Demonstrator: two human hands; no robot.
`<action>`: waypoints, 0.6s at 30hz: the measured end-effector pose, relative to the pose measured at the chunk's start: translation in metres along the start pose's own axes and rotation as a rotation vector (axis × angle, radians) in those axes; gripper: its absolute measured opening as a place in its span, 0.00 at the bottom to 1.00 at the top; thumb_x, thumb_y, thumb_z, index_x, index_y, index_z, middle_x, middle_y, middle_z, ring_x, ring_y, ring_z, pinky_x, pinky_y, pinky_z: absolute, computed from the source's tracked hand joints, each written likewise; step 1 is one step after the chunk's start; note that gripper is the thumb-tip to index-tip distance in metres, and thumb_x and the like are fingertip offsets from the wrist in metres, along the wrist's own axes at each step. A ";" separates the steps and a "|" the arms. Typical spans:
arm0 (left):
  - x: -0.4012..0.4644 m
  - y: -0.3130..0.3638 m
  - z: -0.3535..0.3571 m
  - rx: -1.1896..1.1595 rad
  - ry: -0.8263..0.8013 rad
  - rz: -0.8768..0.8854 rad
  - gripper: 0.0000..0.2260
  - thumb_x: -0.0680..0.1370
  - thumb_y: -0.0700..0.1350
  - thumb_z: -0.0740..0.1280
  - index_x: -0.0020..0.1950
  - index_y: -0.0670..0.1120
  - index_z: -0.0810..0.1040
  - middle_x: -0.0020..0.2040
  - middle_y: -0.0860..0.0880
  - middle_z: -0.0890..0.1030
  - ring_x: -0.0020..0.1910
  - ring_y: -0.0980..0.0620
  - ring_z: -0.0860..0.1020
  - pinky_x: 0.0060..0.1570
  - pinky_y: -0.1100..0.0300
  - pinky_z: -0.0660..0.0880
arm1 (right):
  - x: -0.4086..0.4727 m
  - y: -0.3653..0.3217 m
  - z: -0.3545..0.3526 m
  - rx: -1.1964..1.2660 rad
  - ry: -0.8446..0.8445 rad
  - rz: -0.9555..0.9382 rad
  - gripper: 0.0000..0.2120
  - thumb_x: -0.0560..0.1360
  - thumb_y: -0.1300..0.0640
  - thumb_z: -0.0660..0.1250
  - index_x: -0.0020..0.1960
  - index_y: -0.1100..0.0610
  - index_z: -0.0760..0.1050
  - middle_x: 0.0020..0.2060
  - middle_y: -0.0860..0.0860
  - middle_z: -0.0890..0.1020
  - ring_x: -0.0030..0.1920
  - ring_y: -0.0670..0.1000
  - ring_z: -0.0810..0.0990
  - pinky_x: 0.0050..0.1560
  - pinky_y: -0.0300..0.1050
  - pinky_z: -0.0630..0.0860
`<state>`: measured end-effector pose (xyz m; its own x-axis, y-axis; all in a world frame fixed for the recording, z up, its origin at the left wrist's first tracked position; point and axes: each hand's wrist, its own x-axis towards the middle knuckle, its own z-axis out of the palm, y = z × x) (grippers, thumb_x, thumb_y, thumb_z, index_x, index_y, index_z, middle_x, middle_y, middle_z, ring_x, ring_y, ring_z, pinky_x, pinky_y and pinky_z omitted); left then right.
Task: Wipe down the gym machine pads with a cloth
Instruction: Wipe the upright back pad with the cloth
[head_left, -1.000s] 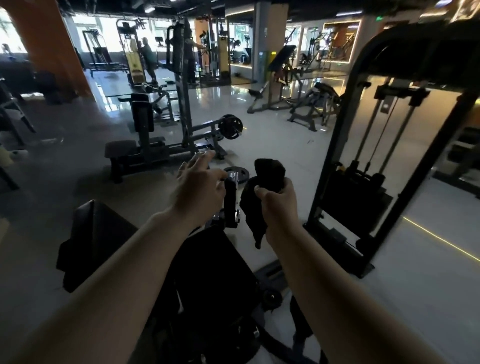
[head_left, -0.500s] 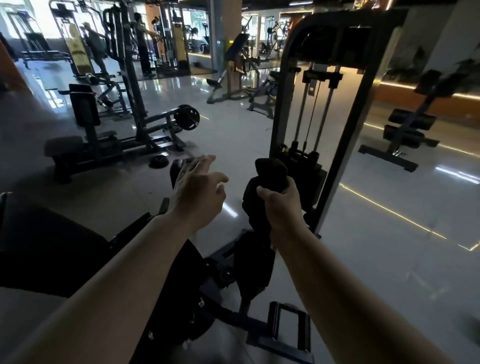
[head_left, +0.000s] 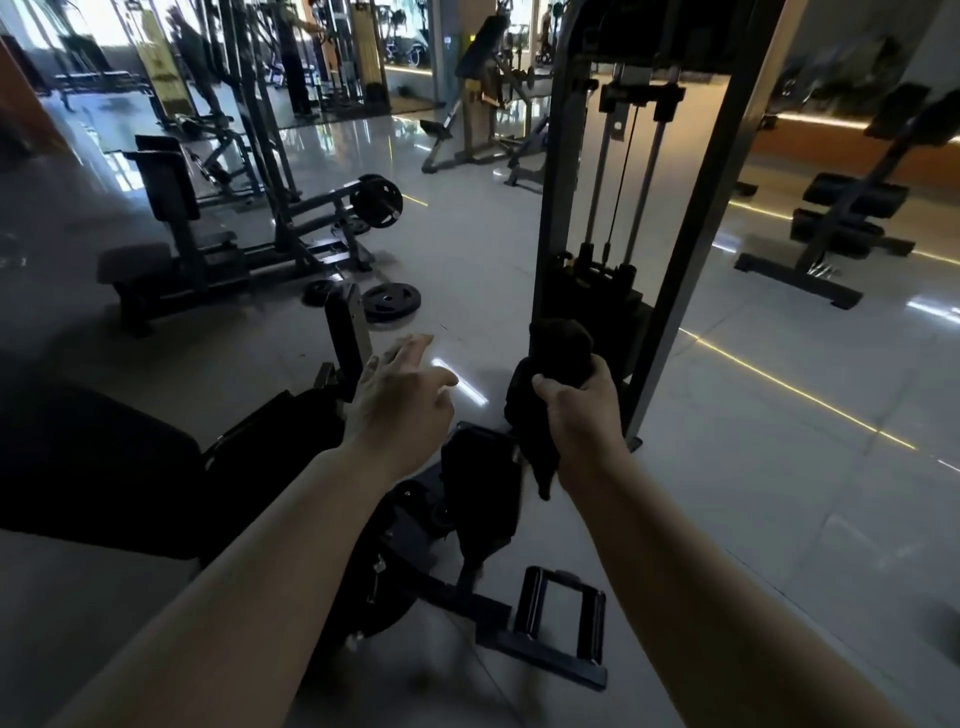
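Cloth (head_left: 550, 395), dark, soft and bunched, hangs lengthwise downward from the right hand (head_left: 582, 410), whose fingers curl round it above a black padded machine pad (head_left: 483, 483). Left hand (head_left: 400, 400) hovers with fingers spread, holding nothing.

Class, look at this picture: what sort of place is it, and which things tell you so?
A gym, most likely: a weight-stack machine, loose weight plates on the floor, and padded benches stand around.
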<state>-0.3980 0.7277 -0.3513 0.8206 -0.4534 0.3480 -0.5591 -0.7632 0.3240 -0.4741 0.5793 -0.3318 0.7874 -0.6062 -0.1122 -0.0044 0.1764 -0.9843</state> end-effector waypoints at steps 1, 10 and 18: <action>0.001 -0.004 0.006 -0.008 -0.012 -0.006 0.12 0.78 0.40 0.61 0.58 0.45 0.81 0.74 0.43 0.63 0.75 0.46 0.57 0.71 0.45 0.57 | 0.004 0.007 0.001 -0.002 0.008 0.011 0.13 0.75 0.68 0.64 0.55 0.55 0.70 0.41 0.51 0.76 0.43 0.53 0.78 0.51 0.54 0.78; 0.024 -0.058 0.079 -0.102 -0.136 0.080 0.13 0.78 0.40 0.60 0.58 0.46 0.81 0.74 0.44 0.64 0.74 0.47 0.59 0.72 0.53 0.57 | 0.045 0.070 0.021 -0.065 0.147 0.094 0.15 0.76 0.68 0.63 0.59 0.55 0.72 0.45 0.58 0.79 0.46 0.59 0.79 0.48 0.54 0.78; 0.034 -0.123 0.154 -0.169 -0.294 0.158 0.14 0.79 0.43 0.59 0.61 0.49 0.79 0.75 0.46 0.62 0.75 0.50 0.55 0.73 0.52 0.54 | 0.074 0.157 0.054 -0.116 0.326 0.156 0.16 0.75 0.71 0.60 0.57 0.55 0.75 0.45 0.59 0.80 0.44 0.59 0.80 0.42 0.49 0.76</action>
<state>-0.2829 0.7351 -0.5149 0.7078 -0.6912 0.1454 -0.6731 -0.5976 0.4358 -0.3827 0.6041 -0.4868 0.5342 -0.7971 -0.2815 -0.1933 0.2089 -0.9586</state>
